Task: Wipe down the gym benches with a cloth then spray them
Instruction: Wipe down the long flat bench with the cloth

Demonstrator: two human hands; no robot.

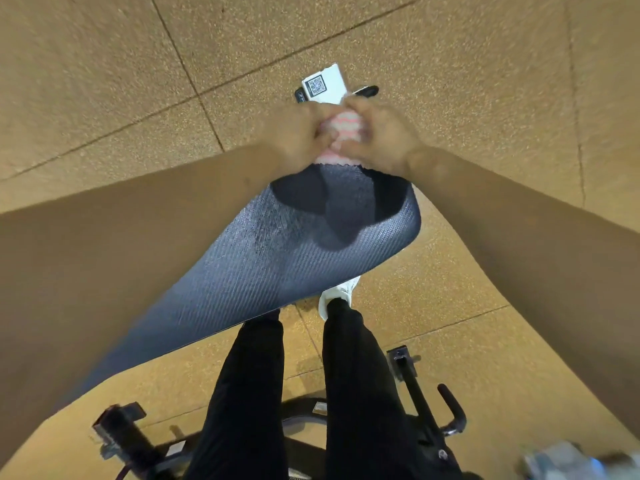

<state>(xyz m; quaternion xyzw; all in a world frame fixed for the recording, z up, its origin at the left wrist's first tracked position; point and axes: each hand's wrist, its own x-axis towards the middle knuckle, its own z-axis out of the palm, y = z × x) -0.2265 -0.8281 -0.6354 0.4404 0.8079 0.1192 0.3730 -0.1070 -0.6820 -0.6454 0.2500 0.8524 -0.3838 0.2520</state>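
grey pad (277, 265) is aligned near-left to far-centre; at its far end striped cloth (343, 125) is gripped by curled fingers (323, 135) of left hand (298, 133) and right hand (384, 136).

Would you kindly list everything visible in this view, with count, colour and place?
bench pad: one, dark blue-grey, centre, diagonal.
cloth: one, pink and white, at the pad's far end.
QR label: one, white, just beyond the cloth.
bench frame: black parts, along the bottom.
floor: tan speckled tiles, all around.
blurred object: one, pale blue, bottom right; unidentifiable.
trousers: black, bottom centre.
shoe: one, white, beside the pad.
left hand: one, gripping the cloth.
right hand: one, gripping the cloth.
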